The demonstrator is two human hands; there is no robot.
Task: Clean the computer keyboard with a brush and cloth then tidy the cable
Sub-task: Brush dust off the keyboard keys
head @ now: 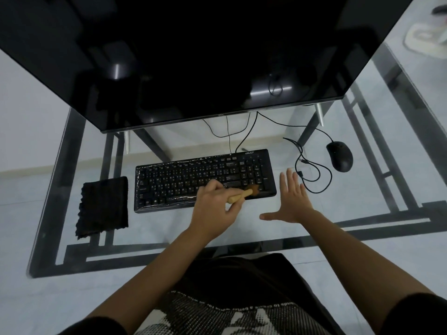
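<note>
White letter legends, Q W E R T Y among them, stand on the keys of the flat black plastic keyboard [205, 180]. The logo at its top right corner, the mark on the monitor's lower bezel and the shirt print are too blurred to read.

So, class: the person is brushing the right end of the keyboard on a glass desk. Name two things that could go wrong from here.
1. The left hand sweeps the brush alone while the right hand hovers open beside the keyboard, so the keyboard might slide on the glass desk.
2. The loose cable loops close to the right hand and could snag, perhaps tugging the mouse.
</note>
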